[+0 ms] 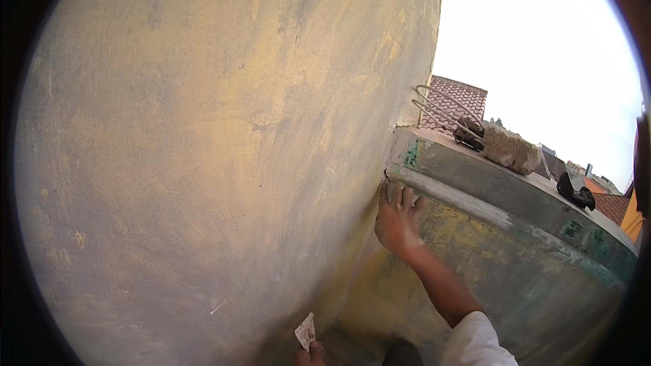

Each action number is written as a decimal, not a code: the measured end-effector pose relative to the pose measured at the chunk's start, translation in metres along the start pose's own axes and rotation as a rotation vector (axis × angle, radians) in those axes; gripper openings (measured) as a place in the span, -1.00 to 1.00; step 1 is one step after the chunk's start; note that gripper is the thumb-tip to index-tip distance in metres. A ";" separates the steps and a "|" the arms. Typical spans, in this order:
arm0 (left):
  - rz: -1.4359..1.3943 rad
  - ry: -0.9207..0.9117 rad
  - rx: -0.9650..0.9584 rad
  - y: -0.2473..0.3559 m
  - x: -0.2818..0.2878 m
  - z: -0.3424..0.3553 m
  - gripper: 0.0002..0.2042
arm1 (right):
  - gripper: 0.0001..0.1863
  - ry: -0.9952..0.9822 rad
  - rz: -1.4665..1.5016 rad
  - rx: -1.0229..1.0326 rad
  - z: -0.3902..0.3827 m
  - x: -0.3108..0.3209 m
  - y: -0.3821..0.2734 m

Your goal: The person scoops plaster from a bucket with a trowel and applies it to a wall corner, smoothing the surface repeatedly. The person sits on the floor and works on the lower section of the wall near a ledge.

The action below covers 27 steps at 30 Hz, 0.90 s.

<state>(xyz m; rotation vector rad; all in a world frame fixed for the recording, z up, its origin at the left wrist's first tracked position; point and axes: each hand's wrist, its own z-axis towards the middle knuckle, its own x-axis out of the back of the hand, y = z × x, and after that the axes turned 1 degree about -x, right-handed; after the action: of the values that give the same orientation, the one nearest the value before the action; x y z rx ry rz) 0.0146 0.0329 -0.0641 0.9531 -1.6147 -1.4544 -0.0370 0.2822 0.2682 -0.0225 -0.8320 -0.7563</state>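
My right hand [399,222] reaches up to the inner corner where the tall plastered wall [224,163] meets a lower parapet wall [488,278]. Its fingers are slightly bent and apart. The index fingertip touches the corner beside a small dark gap, at the end of a rounded moulding [461,198] under the parapet's top. I see nothing in that hand. At the lower edge my left hand [310,356], mostly cut off, grips a flat, white-smeared piece [306,331] with an angular, pointed end. Whether it is a scraper blade I cannot tell.
On the parapet top [434,137] lie a rough block [511,150], looped pale wire [441,110] and a black curved object [575,192]. Beyond it are tiled roofs [456,100] and open sky. A dark rounded shape [401,352] shows at the bottom.
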 end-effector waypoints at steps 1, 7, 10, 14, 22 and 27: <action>0.049 -0.014 -0.019 -0.004 0.000 0.004 -0.54 | -0.26 0.008 0.020 0.006 -0.007 0.004 0.002; 0.282 0.267 -0.348 -0.041 -0.029 0.004 -0.49 | -0.18 0.102 0.128 -0.013 0.008 0.044 0.010; 0.004 0.129 -0.124 -0.013 -0.026 0.000 -0.49 | -0.19 0.125 0.130 -0.034 0.030 0.056 0.020; -0.134 0.115 -0.001 0.005 -0.026 -0.007 -0.48 | -0.25 0.096 0.126 -0.092 0.052 0.055 0.024; -0.138 0.133 -0.084 0.002 -0.027 0.005 -0.47 | -0.30 -0.079 0.051 -0.075 0.051 0.064 0.015; -0.073 -0.066 0.098 0.059 0.004 -0.007 -0.73 | -0.35 0.030 0.118 -0.077 0.050 0.091 0.019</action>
<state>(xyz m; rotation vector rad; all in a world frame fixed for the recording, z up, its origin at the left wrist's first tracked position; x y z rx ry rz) 0.0162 0.0312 -0.0050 1.0388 -1.7293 -1.4812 -0.0191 0.2573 0.3690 -0.1278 -0.7661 -0.6760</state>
